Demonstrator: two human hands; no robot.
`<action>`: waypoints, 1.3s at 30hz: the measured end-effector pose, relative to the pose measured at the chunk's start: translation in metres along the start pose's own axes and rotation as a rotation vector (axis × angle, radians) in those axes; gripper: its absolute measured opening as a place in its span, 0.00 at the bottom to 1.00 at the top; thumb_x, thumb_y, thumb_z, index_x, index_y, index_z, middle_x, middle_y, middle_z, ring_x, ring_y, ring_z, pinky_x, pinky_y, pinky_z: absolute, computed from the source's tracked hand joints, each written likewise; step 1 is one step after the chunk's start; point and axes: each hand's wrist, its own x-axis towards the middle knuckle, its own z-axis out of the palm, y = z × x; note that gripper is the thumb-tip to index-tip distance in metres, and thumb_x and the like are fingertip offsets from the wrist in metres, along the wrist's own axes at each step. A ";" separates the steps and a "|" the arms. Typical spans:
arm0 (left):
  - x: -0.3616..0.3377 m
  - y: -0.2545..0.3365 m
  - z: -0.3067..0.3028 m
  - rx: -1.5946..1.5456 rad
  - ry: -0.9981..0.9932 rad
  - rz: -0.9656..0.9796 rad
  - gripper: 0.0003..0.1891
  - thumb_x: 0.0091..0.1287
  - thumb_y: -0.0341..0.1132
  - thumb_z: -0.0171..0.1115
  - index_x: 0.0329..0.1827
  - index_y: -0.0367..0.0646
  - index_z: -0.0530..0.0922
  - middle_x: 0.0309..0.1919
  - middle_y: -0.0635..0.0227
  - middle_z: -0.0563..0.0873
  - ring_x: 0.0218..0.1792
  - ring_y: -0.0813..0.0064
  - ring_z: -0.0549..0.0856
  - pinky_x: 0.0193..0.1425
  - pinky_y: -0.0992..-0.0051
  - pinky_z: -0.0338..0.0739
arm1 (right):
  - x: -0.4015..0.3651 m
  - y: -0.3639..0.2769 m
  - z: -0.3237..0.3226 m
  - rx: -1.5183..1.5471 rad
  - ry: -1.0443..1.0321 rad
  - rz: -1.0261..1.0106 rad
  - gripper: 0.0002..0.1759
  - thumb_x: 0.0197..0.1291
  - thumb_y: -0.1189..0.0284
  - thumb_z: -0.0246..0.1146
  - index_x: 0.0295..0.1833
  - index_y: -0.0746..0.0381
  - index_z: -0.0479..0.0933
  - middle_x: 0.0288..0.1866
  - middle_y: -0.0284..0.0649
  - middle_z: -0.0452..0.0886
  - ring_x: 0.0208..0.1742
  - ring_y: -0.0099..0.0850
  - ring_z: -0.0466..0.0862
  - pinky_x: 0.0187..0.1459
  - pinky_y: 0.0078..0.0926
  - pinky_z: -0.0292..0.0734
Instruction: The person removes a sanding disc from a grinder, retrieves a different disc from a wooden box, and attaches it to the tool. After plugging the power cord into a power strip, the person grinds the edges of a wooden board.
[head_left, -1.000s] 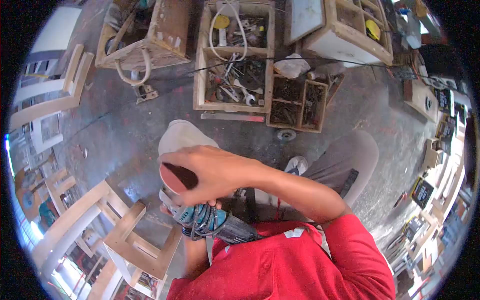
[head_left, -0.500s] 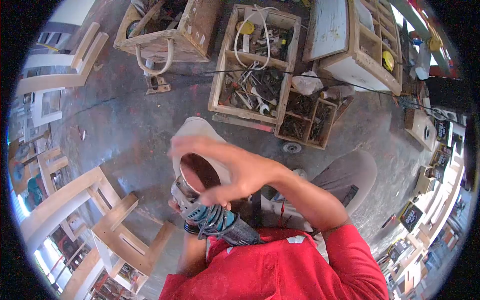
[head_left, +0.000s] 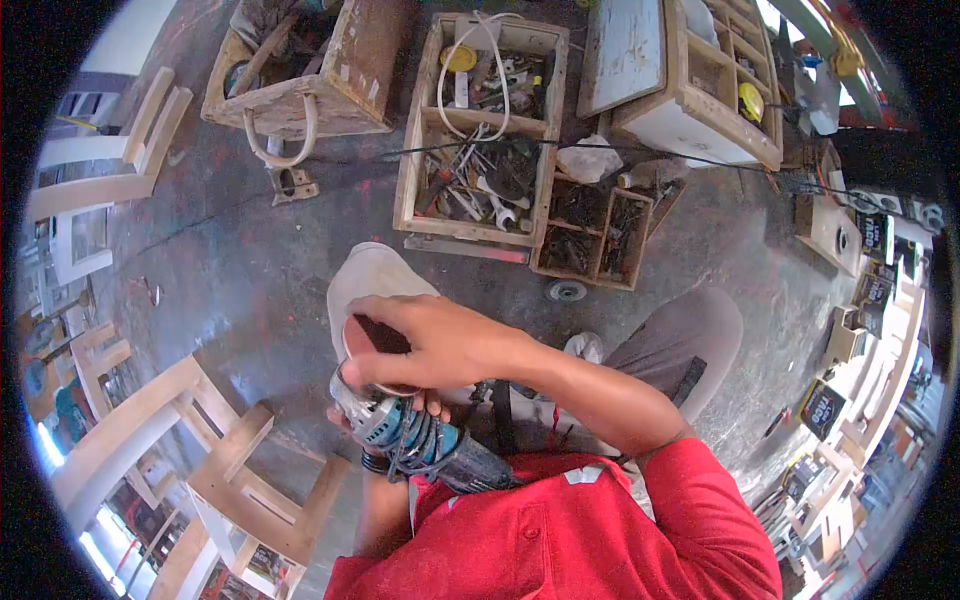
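Note:
An angle grinder [head_left: 470,463] with a teal and black body rests against my lap and red shirt, its cord wound around it. A round reddish-brown sanding disc [head_left: 376,340] sits at its head, facing up. My left hand [head_left: 342,418] holds the grinder from below near the head; its fingertips show on both sides, and the palm is hidden. Reaching across from the right, my right hand [head_left: 455,342] grips the disc, fingers over the far edge and thumb at the near edge.
In front stands a wooden toolbox [head_left: 405,190] with wrenches, beside a small divided hardware box [head_left: 598,275]. A metal disc [head_left: 566,290] lies on the floor. Wooden chair frames [head_left: 230,490] stand at left; a handled wooden box [head_left: 350,75] and a cabinet [head_left: 690,130] are farther off.
My right hand has come down from above the sanding disc and closed on its edges. The view has shifted slightly; my left hand still holds the grinder.

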 end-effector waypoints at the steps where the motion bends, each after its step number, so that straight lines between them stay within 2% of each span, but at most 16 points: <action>1: 0.000 0.000 0.000 -0.002 0.008 -0.003 0.59 0.44 0.89 0.55 0.58 0.37 0.75 0.42 0.57 0.80 0.48 0.54 0.81 0.53 0.52 0.79 | 0.004 0.012 0.002 -0.002 0.003 0.000 0.48 0.53 0.50 0.75 0.73 0.65 0.68 0.74 0.64 0.67 0.75 0.56 0.69 0.74 0.45 0.64; 3: 0.000 0.000 -0.001 -0.005 0.032 -0.008 0.59 0.44 0.89 0.55 0.58 0.37 0.75 0.42 0.58 0.80 0.47 0.54 0.81 0.53 0.52 0.79 | 0.013 0.035 0.006 -0.253 0.155 -0.833 0.51 0.55 0.43 0.72 0.74 0.66 0.65 0.75 0.64 0.66 0.72 0.56 0.72 0.68 0.42 0.70; 5: -0.001 0.000 -0.001 -0.004 0.054 -0.013 0.59 0.44 0.89 0.55 0.58 0.38 0.75 0.42 0.58 0.80 0.47 0.54 0.81 0.53 0.52 0.79 | 0.007 0.036 0.006 -0.191 0.170 -0.855 0.49 0.56 0.50 0.71 0.76 0.66 0.63 0.75 0.63 0.65 0.73 0.56 0.71 0.69 0.40 0.69; 7: -0.002 0.001 -0.002 -0.003 0.073 -0.020 0.59 0.44 0.89 0.55 0.58 0.38 0.75 0.42 0.59 0.80 0.47 0.55 0.81 0.53 0.53 0.79 | -0.005 0.018 0.001 0.009 0.119 -0.310 0.48 0.49 0.62 0.71 0.78 0.63 0.63 0.77 0.62 0.63 0.77 0.55 0.65 0.75 0.40 0.61; 11: -0.004 0.002 -0.006 -0.001 0.095 -0.036 0.59 0.44 0.90 0.54 0.57 0.39 0.75 0.41 0.59 0.79 0.47 0.55 0.81 0.53 0.53 0.79 | -0.001 0.002 -0.015 -0.034 -0.143 0.088 0.49 0.49 0.62 0.71 0.78 0.64 0.62 0.76 0.61 0.64 0.78 0.52 0.65 0.76 0.42 0.60; 13: -0.005 0.007 -0.014 0.124 0.100 -0.078 0.58 0.43 0.90 0.55 0.58 0.41 0.75 0.42 0.61 0.79 0.48 0.56 0.80 0.53 0.53 0.79 | 0.006 0.030 -0.007 -0.193 0.042 -0.763 0.49 0.56 0.48 0.71 0.76 0.66 0.64 0.72 0.61 0.70 0.70 0.50 0.75 0.70 0.43 0.69; 15: 0.001 0.006 -0.015 0.069 0.002 -0.064 0.57 0.45 0.89 0.54 0.58 0.40 0.75 0.43 0.60 0.79 0.48 0.55 0.80 0.53 0.52 0.79 | -0.001 0.016 -0.005 -0.055 0.144 -0.786 0.47 0.56 0.51 0.71 0.75 0.66 0.65 0.70 0.59 0.72 0.69 0.49 0.76 0.71 0.44 0.68; 17: 0.002 0.007 -0.015 0.101 -0.022 -0.028 0.57 0.46 0.89 0.53 0.57 0.40 0.76 0.42 0.60 0.80 0.47 0.55 0.81 0.53 0.51 0.78 | -0.012 -0.002 -0.011 -0.023 0.038 -0.116 0.49 0.53 0.56 0.71 0.78 0.64 0.62 0.74 0.59 0.68 0.72 0.49 0.73 0.74 0.43 0.65; 18: 0.001 0.009 -0.018 0.134 -0.020 -0.026 0.56 0.46 0.88 0.54 0.56 0.40 0.76 0.42 0.59 0.80 0.47 0.55 0.81 0.53 0.50 0.78 | -0.012 0.001 -0.009 -0.025 0.043 -0.120 0.49 0.53 0.56 0.71 0.78 0.64 0.62 0.74 0.59 0.68 0.72 0.49 0.73 0.74 0.43 0.65; 21: -0.005 0.009 -0.020 0.133 0.023 -0.047 0.56 0.47 0.87 0.54 0.57 0.40 0.77 0.43 0.59 0.81 0.48 0.54 0.81 0.53 0.49 0.78 | 0.003 0.033 -0.001 -0.001 -0.006 -0.196 0.51 0.54 0.52 0.72 0.78 0.65 0.61 0.73 0.59 0.69 0.71 0.49 0.74 0.72 0.41 0.68; 23: -0.008 0.007 -0.015 0.128 0.014 -0.067 0.55 0.49 0.87 0.53 0.58 0.40 0.78 0.45 0.58 0.82 0.48 0.53 0.81 0.54 0.49 0.78 | 0.012 0.041 0.001 -0.176 0.212 -0.890 0.53 0.56 0.44 0.71 0.77 0.66 0.63 0.70 0.60 0.71 0.64 0.49 0.80 0.66 0.41 0.74; 24: -0.003 0.007 -0.014 0.130 0.013 -0.068 0.55 0.49 0.87 0.53 0.58 0.40 0.78 0.45 0.58 0.82 0.48 0.53 0.81 0.54 0.49 0.78 | 0.007 0.037 0.001 -0.177 0.214 -0.892 0.53 0.56 0.44 0.71 0.77 0.66 0.63 0.70 0.60 0.71 0.64 0.49 0.80 0.66 0.41 0.74; 26: 0.009 0.006 -0.013 0.125 -0.118 -0.007 0.57 0.48 0.88 0.51 0.58 0.40 0.79 0.46 0.58 0.82 0.48 0.53 0.81 0.55 0.49 0.78 | -0.009 0.021 0.000 0.154 0.033 -0.259 0.55 0.54 0.46 0.74 0.78 0.67 0.61 0.72 0.59 0.70 0.70 0.49 0.75 0.70 0.39 0.69; 29: 0.002 0.004 0.001 0.071 -0.008 0.001 0.58 0.47 0.89 0.50 0.57 0.39 0.80 0.47 0.58 0.82 0.49 0.53 0.81 0.58 0.49 0.77 | -0.009 0.006 -0.005 -0.054 -0.017 -0.035 0.58 0.53 0.47 0.75 0.80 0.66 0.57 0.74 0.60 0.65 0.72 0.49 0.73 0.71 0.38 0.68; 33: 0.001 0.005 -0.004 0.087 -0.011 -0.038 0.57 0.47 0.89 0.50 0.55 0.39 0.80 0.47 0.58 0.83 0.49 0.54 0.81 0.58 0.49 0.77 | 0.001 0.032 0.001 -0.170 0.026 -0.560 0.59 0.52 0.46 0.76 0.79 0.67 0.57 0.74 0.61 0.66 0.72 0.47 0.72 0.72 0.37 0.67; 39: 0.005 0.006 -0.005 0.074 0.031 -0.055 0.57 0.48 0.89 0.49 0.52 0.38 0.82 0.47 0.58 0.83 0.49 0.55 0.81 0.58 0.49 0.78 | -0.014 0.005 -0.011 0.054 -0.057 0.018 0.59 0.48 0.57 0.76 0.81 0.65 0.55 0.76 0.58 0.64 0.76 0.46 0.66 0.76 0.39 0.61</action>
